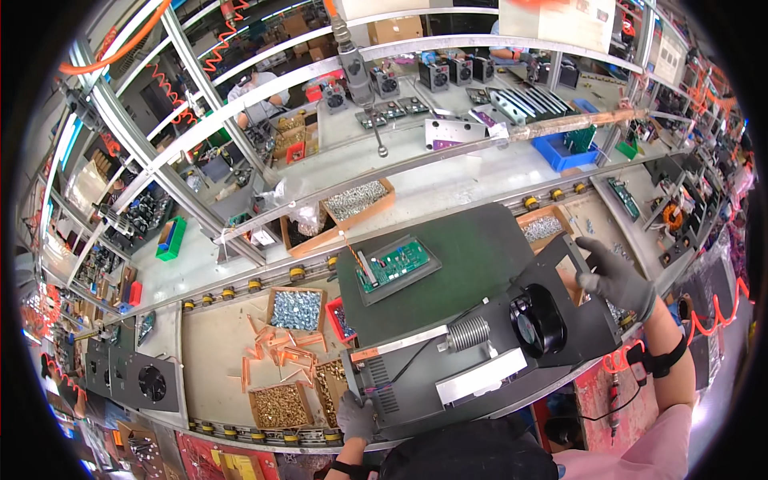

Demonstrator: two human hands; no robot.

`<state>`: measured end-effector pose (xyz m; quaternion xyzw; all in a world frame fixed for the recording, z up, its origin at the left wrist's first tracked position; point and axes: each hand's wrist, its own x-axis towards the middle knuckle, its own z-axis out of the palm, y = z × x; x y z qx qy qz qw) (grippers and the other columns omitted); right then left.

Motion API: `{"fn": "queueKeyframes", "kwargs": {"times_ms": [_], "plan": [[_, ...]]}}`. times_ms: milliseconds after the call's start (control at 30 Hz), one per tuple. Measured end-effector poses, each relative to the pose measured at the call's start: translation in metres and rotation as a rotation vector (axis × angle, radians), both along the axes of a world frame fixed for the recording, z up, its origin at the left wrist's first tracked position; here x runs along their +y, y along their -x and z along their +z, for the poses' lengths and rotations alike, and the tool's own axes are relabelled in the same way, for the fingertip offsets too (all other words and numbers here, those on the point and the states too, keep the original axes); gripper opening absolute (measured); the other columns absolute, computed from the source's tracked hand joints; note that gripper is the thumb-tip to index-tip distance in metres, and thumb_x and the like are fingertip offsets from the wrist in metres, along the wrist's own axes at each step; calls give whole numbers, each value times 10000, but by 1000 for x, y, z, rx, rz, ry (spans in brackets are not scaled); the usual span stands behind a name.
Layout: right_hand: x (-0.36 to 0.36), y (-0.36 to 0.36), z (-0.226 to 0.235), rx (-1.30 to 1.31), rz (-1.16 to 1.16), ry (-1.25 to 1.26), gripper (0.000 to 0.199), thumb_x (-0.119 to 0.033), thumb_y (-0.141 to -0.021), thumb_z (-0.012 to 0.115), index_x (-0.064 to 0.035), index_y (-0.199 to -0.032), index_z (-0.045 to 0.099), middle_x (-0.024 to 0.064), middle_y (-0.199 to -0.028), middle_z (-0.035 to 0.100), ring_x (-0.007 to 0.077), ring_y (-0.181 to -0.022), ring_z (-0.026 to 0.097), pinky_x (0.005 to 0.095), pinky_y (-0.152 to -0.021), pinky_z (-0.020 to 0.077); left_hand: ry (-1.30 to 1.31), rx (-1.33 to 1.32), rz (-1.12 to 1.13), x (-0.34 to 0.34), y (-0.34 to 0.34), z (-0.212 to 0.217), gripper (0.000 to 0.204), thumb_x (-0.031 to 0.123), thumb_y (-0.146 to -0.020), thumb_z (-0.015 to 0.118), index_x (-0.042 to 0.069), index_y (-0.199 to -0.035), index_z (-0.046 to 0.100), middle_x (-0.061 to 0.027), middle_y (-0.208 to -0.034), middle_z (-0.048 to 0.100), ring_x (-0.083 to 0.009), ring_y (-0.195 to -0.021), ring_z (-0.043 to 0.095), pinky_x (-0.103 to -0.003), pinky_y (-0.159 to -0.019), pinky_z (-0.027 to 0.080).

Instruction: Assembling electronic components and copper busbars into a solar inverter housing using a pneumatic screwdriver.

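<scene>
A black metal chassis panel (pixel 420 392) lies in front of me, slightly slanted. On it are a round black fan (pixel 538 326), a ribbed silver coil (pixel 466 335), a white block (pixel 482 378) and a long pale bar with a copper-coloured end (pixel 400 342). My left hand (pixel 356 416), in a grey glove, is closed on the panel's left end. At its right end, my gloved right hand (pixel 620 280) grips the edge beside a rectangular cutout; some fingertips are hidden. Behind the panel, a green circuit board (pixel 400 262) rests in a dark tray on a dark mat (pixel 472 232).
Left of the panel lie loose copper strips (pixel 282 352), a box of silver screws (pixel 296 309) and a box of brass-coloured fasteners (pixel 280 406). A driver tool (pixel 356 68) hangs above the far bench. Another black panel (pixel 132 382) with a fan stands further left.
</scene>
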<state>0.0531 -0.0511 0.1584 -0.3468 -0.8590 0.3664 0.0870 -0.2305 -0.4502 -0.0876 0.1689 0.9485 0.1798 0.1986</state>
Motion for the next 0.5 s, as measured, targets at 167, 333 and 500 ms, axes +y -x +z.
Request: {"fn": "queueKeyframes", "kwargs": {"times_ms": [167,333,500], "plan": [[-16,3,-9,138,-245,257,632,-31,-696,546,42,-1309,411,116,-816,604,159,-681,600,282,-598,486,-100,74,-10,15,17,-7,275,226,-759,607,56,-956,516,-194,-857,592,-399,-823,590,-476,-731,451],[-58,-84,-32,485,-524,331,569,-28,-721,491,33,-1284,428,23,-739,541,89,-605,509,228,-549,438,-253,199,-144,108,69,66,336,195,-760,581,71,-1071,568,-199,-977,626,-384,-898,605,-471,-778,467],[-145,-136,-65,614,-960,257,517,-112,-748,528,19,-1241,441,6,-764,508,72,-632,465,204,-567,392,-302,434,-733,276,98,89,468,217,-793,561,144,-1248,482,-167,-1137,570,-357,-986,585,-459,-829,474]]}}
